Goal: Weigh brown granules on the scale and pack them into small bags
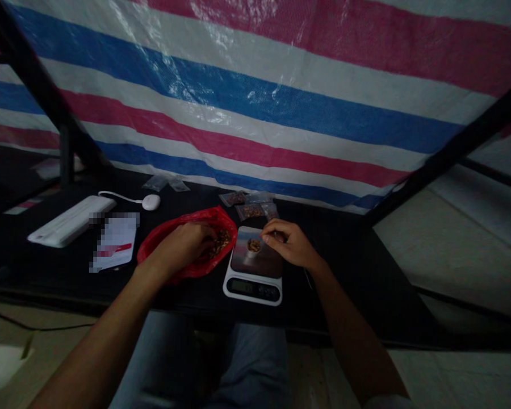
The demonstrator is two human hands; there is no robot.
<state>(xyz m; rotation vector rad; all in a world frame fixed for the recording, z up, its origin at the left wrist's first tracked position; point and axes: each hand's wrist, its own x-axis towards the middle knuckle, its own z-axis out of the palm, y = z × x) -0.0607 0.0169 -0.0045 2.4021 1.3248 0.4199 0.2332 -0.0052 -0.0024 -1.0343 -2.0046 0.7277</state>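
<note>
A white kitchen scale (255, 267) with a dark plate lies on the black table. On its plate stands a small cup of brown pieces (254, 245). My right hand (287, 241) is at the plate's right side, fingers bent close beside the cup; whether they hold anything is too small to tell. To the left lies an open red plastic bag (187, 272) with brown pieces (221, 243) inside. My left hand (191, 241) reaches into the bag, its fingertips hidden among the pieces.
Behind the scale lie small clear bags of brown pieces (251, 211). At left are a white power strip (70, 221), a white round device (151, 202) and a partly blurred phone-like object (117, 241). A striped sheet (238, 85) hangs behind the table (344, 295).
</note>
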